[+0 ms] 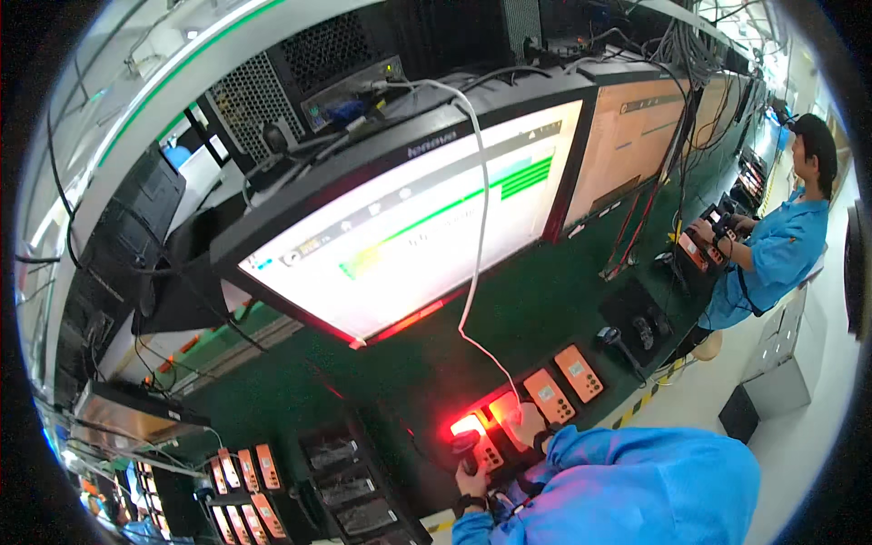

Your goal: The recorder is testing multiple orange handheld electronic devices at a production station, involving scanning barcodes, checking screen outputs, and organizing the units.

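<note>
My left hand [471, 482] is wrapped round a dark handheld barcode scanner [465, 443]. Its bright red light falls on an orange, flat, box-shaped device [490, 454] with a pale label. Just to the right, my right hand [527, 425] is closed over a second orange device [505, 409], at the lower end of a thin white cable [479, 236]. The cable tip is hidden by the fingers. Further right lie two more orange devices, one [549, 396] beside the other [579, 373], with white labels and dark round holes.
A large lit monitor [418, 218] stands behind the dark green bench [400, 350], with the white cable hanging across it. Left are black trays [345, 490] and a rack of orange devices [245, 468]. Another scanner [618, 345] lies right. A co-worker [781, 236] handles similar devices beyond.
</note>
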Action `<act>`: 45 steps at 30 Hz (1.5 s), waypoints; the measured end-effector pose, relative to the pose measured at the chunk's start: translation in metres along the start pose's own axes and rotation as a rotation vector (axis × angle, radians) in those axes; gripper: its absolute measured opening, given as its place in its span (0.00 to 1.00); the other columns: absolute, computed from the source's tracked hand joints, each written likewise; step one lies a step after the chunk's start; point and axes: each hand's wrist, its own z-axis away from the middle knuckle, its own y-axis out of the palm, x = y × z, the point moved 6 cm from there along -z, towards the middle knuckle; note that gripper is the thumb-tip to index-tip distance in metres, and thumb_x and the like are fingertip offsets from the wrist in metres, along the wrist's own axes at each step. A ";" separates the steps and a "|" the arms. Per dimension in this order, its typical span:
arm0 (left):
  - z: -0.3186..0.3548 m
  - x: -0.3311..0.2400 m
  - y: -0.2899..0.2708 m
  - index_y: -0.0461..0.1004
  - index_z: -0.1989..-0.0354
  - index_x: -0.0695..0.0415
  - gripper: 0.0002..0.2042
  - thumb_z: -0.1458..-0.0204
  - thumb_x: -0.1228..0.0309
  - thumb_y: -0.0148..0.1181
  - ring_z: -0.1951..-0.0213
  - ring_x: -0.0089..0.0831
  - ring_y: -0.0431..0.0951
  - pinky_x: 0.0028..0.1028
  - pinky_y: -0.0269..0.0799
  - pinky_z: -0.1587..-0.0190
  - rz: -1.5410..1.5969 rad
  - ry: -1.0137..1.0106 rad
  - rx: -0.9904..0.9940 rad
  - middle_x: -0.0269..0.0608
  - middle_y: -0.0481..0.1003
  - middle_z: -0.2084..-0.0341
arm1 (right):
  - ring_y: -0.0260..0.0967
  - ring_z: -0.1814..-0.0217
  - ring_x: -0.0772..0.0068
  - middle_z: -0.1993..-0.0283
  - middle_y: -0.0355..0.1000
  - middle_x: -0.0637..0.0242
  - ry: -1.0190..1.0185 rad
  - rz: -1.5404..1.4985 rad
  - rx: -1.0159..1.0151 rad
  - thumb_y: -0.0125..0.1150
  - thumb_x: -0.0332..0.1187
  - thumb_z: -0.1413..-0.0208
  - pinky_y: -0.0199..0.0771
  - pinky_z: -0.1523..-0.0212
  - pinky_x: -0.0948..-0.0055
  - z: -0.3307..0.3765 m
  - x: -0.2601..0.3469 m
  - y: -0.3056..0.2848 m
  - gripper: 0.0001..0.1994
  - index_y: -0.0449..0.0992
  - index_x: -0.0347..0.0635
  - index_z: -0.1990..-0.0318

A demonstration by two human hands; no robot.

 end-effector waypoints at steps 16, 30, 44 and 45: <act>0.003 0.012 0.043 0.69 0.64 0.59 0.12 0.58 0.76 0.62 0.89 0.22 0.65 0.23 0.60 0.87 0.059 -0.394 0.210 0.34 0.69 0.83 | 0.67 0.61 0.52 0.65 0.70 0.50 0.180 -0.145 0.219 0.53 0.36 0.50 0.66 0.60 0.61 -0.025 -0.057 0.015 0.11 0.68 0.39 0.63; 0.026 0.002 0.067 0.65 0.57 0.58 0.17 0.56 0.81 0.58 0.89 0.26 0.65 0.23 0.60 0.89 0.055 -0.309 0.005 0.37 0.69 0.76 | 0.64 0.68 0.49 0.74 0.65 0.54 0.006 -0.095 0.145 0.58 0.31 0.60 0.64 0.68 0.60 -0.032 -0.049 0.014 0.12 0.63 0.38 0.70; -0.017 0.005 -0.006 0.69 0.62 0.64 0.19 0.66 0.73 0.63 0.68 0.29 0.72 0.28 0.68 0.63 -0.272 0.165 -0.193 0.41 0.73 0.71 | 0.66 0.69 0.46 0.73 0.66 0.51 0.092 -0.138 0.279 0.61 0.42 0.56 0.64 0.69 0.56 -0.036 -0.009 0.004 0.18 0.61 0.40 0.67; -0.028 -0.004 -0.023 0.69 0.60 0.64 0.20 0.67 0.75 0.60 0.68 0.32 0.73 0.30 0.68 0.61 -0.275 0.243 -0.258 0.42 0.73 0.71 | 0.66 0.68 0.47 0.72 0.66 0.52 0.058 -0.145 0.330 0.61 0.41 0.56 0.64 0.68 0.57 -0.038 -0.004 0.004 0.18 0.61 0.40 0.67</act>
